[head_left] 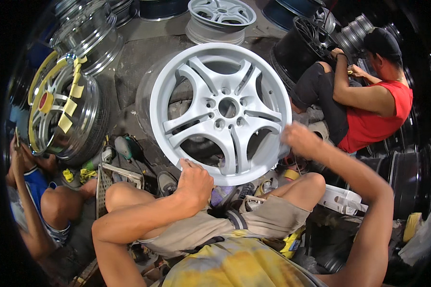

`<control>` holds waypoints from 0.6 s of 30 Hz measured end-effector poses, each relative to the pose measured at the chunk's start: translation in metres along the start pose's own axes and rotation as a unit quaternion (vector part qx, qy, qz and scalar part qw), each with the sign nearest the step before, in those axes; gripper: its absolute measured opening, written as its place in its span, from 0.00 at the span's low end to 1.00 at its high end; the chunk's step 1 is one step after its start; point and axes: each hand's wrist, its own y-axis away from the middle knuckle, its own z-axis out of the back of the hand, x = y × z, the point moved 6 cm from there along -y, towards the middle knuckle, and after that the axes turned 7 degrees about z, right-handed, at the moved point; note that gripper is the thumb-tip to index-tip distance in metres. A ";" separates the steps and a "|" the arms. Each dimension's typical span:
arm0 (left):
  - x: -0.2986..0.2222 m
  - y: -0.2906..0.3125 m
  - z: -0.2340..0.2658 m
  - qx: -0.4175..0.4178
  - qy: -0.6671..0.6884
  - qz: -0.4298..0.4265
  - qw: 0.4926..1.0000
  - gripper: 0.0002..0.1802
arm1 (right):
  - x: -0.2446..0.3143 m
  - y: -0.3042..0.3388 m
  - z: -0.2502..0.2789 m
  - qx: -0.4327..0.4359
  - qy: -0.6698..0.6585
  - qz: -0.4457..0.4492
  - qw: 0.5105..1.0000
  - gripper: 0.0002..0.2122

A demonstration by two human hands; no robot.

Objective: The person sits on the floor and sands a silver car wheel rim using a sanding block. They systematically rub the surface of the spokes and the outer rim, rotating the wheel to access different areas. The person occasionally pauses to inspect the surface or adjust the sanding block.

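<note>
Silver wheel point(214, 135) faces the person, just beyond the knees. Left grip point(196, 186) clamped on near-left rim; right point(299, 140) blurred at right rim, closure can't tell. Likely rim-handling step; next move seems to need firm left hold.

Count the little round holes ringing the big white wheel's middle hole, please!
5: top hole, left hole, right hole, lower-left hole and lower-right hole, all around the middle hole of the white wheel. None looks hidden.
</note>
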 end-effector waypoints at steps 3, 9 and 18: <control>0.001 -0.001 -0.002 -0.016 0.002 -0.025 1.000 0.24 | 0.062 0.023 0.012 -0.153 -0.176 0.076 0.970 0.25; 0.001 -0.005 0.008 0.039 0.033 -0.058 0.997 0.22 | 0.005 0.032 0.031 -0.112 0.018 -0.046 0.992 0.23; -0.006 -0.024 0.028 -0.010 0.352 -0.161 0.922 0.15 | -0.001 0.075 0.050 -0.326 -0.222 -0.224 0.891 0.18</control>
